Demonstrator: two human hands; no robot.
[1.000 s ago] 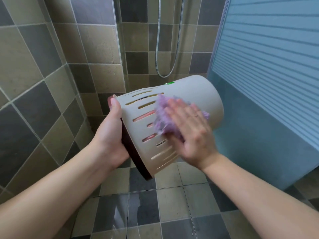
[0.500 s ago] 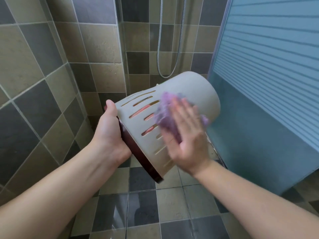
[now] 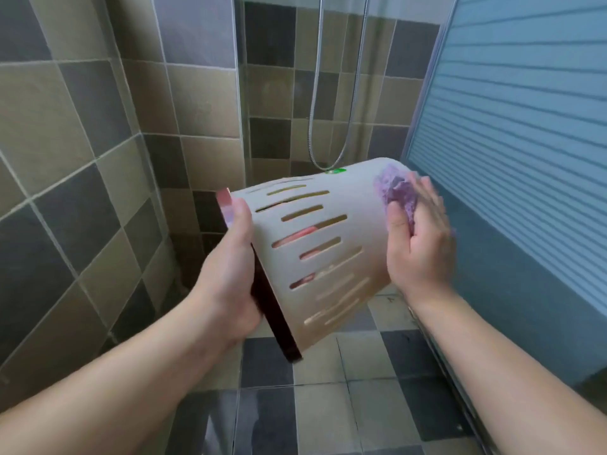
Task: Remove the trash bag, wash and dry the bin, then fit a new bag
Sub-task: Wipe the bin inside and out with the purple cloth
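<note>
- Hands first: left hand (image 3: 230, 274) at centre-left of the frame, gripped round the dark rim (image 3: 276, 326) of the bin (image 3: 328, 244), thumb laid over the pale outer wall, other fingers hidden inside.
- Right hand (image 3: 418, 244) at centre-right, fingers curled round a purple cloth (image 3: 399, 195), pressed against the closed bottom end of the bin; hand slightly blurred.
- Bin held in mid-air at the middle of the frame, tipped on its side, open mouth toward lower left, base toward upper right, well clear of the tiled floor (image 3: 328, 405).
- Slotted wall turned toward the camera; pinkish patches glimpsed through the slots, probably fingers, not certain.
- No bag seen on the rim or through the slots, so bag removal judged done.
- Judged to be at the wiping stage: cloth on the outside of the bin, near the base. Could not tell whether washing or drying, nor whether the cloth was wet.
- No running water visible; shower hose (image 3: 331, 93) hung idle at upper centre against the tiled wall (image 3: 82, 142).
- Frosted blue panel (image 3: 525, 126) along the right edge of the frame.
- Left to do, by judgement: finish the wipe, inside included if not yet done, then fit a fresh bag; none in view.
</note>
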